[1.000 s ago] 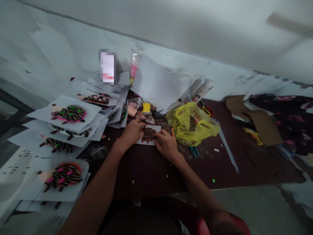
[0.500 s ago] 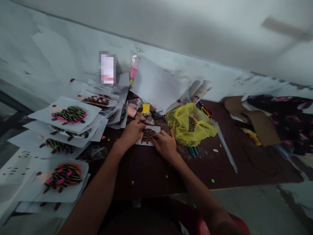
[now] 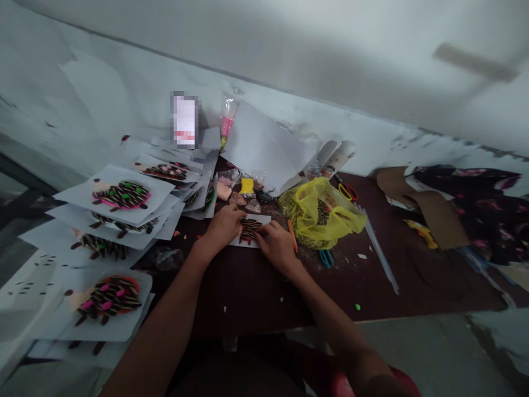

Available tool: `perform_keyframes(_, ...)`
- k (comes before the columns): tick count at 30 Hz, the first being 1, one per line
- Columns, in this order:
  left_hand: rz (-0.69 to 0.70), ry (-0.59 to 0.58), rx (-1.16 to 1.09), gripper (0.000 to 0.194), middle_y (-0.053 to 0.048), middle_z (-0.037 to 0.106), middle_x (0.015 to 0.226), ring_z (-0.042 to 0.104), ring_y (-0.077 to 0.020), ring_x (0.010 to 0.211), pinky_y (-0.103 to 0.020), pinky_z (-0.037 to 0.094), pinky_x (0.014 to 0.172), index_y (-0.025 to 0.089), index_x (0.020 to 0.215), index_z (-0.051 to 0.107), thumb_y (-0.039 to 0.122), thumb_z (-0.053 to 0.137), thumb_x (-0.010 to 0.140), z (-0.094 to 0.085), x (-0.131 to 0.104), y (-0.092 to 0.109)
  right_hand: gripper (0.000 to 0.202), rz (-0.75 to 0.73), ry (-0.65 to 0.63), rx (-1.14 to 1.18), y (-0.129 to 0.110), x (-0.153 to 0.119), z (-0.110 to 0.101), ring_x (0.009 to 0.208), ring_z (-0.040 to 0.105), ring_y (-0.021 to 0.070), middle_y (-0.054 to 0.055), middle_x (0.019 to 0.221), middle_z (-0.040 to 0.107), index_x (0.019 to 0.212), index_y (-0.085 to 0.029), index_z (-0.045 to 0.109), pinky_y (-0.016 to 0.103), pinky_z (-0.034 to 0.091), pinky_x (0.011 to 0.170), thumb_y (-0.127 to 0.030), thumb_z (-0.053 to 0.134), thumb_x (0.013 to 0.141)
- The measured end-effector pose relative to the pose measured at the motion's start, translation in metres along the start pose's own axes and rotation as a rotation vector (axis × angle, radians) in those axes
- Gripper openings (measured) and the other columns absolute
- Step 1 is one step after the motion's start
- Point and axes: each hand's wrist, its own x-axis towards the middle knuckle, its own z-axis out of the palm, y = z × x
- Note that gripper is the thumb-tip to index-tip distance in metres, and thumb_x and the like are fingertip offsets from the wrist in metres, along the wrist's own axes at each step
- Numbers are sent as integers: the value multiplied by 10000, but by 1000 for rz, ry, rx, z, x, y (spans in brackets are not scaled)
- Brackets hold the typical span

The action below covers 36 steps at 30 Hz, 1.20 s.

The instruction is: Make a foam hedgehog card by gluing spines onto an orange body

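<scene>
Between my hands a small white card [image 3: 264,219] lies on the table, bearing a hedgehog figure [image 3: 250,229] built of dark striped spines with reddish-brown feet. My left hand [image 3: 224,225] rests at the card's left edge, its curled fingers gripping that side. From the right, my right hand [image 3: 280,245] reaches onto the card with thumb and fingers pinched together at the hedgehog's right end. Whatever lies between those fingertips is too small to make out. Just right of that hand is an orange stick-like tool [image 3: 292,236].
Stacked cards with finished-looking hedgehogs [image 3: 120,194] stand at left. A yellow bag [image 3: 330,220] of striped pieces sits right of my hands, beside blue-handled scissors [image 3: 326,258] and clear sticks [image 3: 378,253]. Clay packets [image 3: 247,186] lie behind; brown cardboard [image 3: 442,218] is far right.
The view has shifted slightly. My right fingertips have moved a little on the hedgehog's right end; my left hand stays at the card's left edge.
</scene>
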Motion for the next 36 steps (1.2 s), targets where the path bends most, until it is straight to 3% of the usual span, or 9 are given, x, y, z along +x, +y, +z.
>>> perform_keyframes(7,12,43,-53,356,-97,650,1046,634,-214,1019,-358,524,947,157,1034,738,5,514,804,-3,0,3,141,25,-7,4,-5,-1,-5,864,649,165,52,955,682,917,-197,706,256,431,781,-292,602,932)
perform_keyframes(11,103,111,-183,399,-74,636,1098,602,-191,1083,-347,509,983,186,1005,744,-24,483,789,-7,1,7,156,-12,-23,-12,-6,-2,-6,859,647,161,54,960,673,965,-210,721,248,433,760,-270,578,946)
perform_keyframes(15,197,28,-266,395,-57,641,1009,606,-177,986,-321,520,904,198,949,765,-26,489,777,-10,-1,14,183,-19,-47,-49,-5,-2,-5,853,647,165,59,952,672,991,-213,737,249,433,747,-263,565,951)
perform_keyframes(20,201,-77,-215,417,-58,641,990,593,-180,951,-301,503,851,212,964,781,-25,506,759,-8,-4,19,189,10,-46,-77,-5,-1,-5,855,648,167,61,936,676,988,-211,737,261,435,780,-276,562,955)
perform_keyframes(36,192,-78,-171,410,-68,640,944,587,-194,939,-316,500,838,207,974,788,-16,516,762,-5,-3,17,190,71,-75,-122,-12,7,-6,867,652,186,78,967,686,975,-181,719,263,441,703,-271,554,940)
